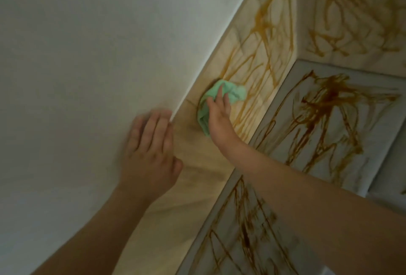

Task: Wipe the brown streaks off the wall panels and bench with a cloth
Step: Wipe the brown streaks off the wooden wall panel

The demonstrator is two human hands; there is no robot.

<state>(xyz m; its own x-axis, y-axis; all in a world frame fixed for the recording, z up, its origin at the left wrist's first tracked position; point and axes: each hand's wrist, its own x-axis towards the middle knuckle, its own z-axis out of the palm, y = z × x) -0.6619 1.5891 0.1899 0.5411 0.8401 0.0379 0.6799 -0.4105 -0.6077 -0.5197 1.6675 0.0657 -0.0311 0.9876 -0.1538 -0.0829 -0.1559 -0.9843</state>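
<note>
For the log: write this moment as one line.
right hand: presses green cloth on wood panel | left hand: flat on wall | grey surface: streaked

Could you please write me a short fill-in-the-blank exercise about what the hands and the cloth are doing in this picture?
1. The right hand presses a ____ cloth against the wooden panel.
2. The left hand lies flat on the plain ____ wall.
3. The streaks on the grey bench are ____ in colour.

Missing words: green; white; brown.
</note>
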